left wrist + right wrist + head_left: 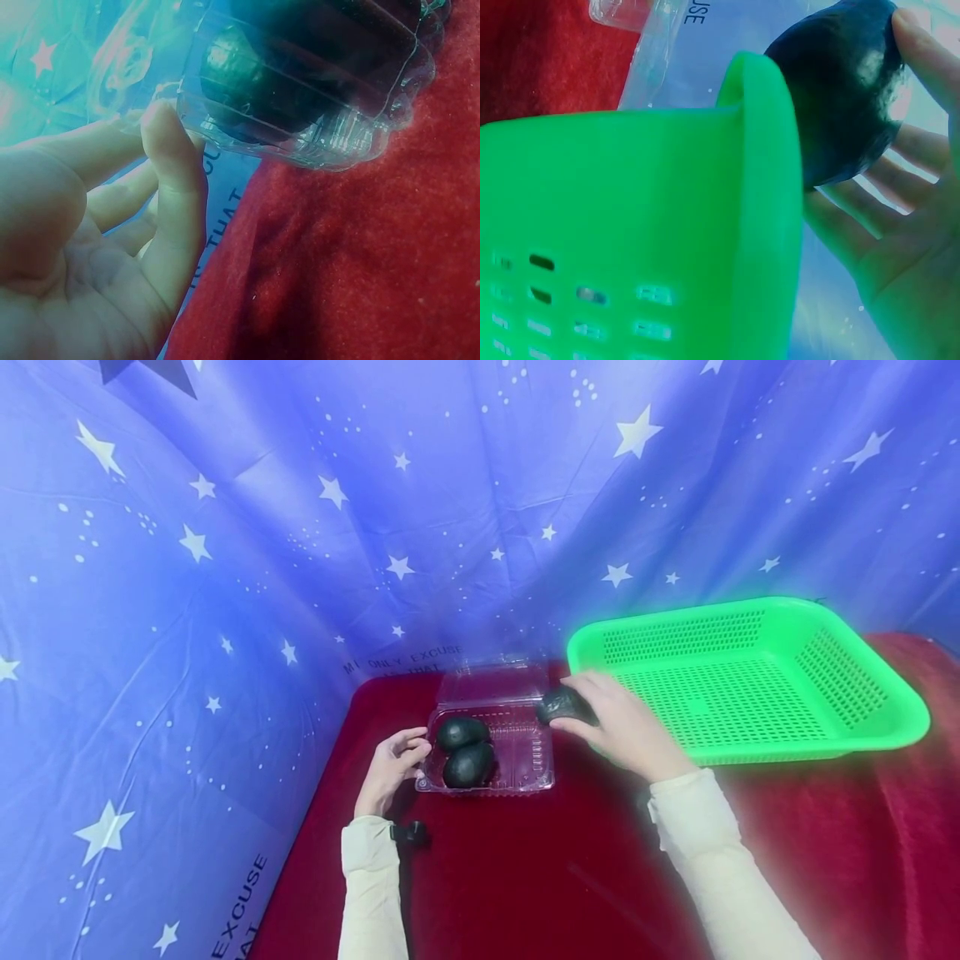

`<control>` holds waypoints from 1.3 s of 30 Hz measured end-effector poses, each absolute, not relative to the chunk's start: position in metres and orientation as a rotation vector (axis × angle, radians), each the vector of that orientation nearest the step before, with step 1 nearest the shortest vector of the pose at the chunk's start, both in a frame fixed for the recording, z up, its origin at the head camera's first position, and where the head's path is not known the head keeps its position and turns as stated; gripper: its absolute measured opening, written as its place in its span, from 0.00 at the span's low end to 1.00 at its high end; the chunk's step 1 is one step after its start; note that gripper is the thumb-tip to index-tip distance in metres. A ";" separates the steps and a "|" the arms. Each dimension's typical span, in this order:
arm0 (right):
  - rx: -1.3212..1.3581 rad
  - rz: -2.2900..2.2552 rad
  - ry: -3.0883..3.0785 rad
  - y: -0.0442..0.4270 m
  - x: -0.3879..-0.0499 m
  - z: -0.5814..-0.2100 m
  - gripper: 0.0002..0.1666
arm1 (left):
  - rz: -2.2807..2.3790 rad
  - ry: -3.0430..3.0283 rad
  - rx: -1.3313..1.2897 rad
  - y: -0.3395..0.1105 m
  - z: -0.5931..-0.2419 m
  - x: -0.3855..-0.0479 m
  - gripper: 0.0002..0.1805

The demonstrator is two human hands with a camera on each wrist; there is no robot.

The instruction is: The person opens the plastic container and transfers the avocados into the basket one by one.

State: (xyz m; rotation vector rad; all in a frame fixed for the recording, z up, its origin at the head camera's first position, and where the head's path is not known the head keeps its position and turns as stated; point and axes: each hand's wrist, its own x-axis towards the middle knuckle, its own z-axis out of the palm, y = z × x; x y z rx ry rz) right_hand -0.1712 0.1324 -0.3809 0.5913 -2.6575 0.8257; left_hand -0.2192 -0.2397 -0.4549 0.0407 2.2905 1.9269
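My right hand [618,722] grips an avocado [562,704] between the clear box [521,752] and green basket [787,750]; my left hand [388,768] pinches the box's edge; two avocados [468,765] already sit inside, this one outside.

Red cloth-covered table [525,868] here. Directly on it, from where I'm standing: clear plastic box [529,764], lid [495,685] open, toward the far side; green basket [765,753] right of it, near.

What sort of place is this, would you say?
Probably a makeshift work corner, though I can't be sure: blue star-patterned fabric hangs behind and left of a red-covered table holding a green basket and a clear plastic box.
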 end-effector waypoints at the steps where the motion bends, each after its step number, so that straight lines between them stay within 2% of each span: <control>1: 0.587 0.824 -2.661 0.133 -0.171 -0.381 0.42 | 1.928 2.291 0.039 -0.240 -0.455 -0.219 0.24; 23: 0.483 0.914 -2.651 0.154 -0.173 -0.387 0.35 | 1.950 2.266 0.033 -0.242 -0.456 -0.219 0.24; 39: 0.372 0.910 -2.759 0.175 -0.172 -0.394 0.38 | 1.941 2.280 0.035 -0.240 -0.456 -0.220 0.23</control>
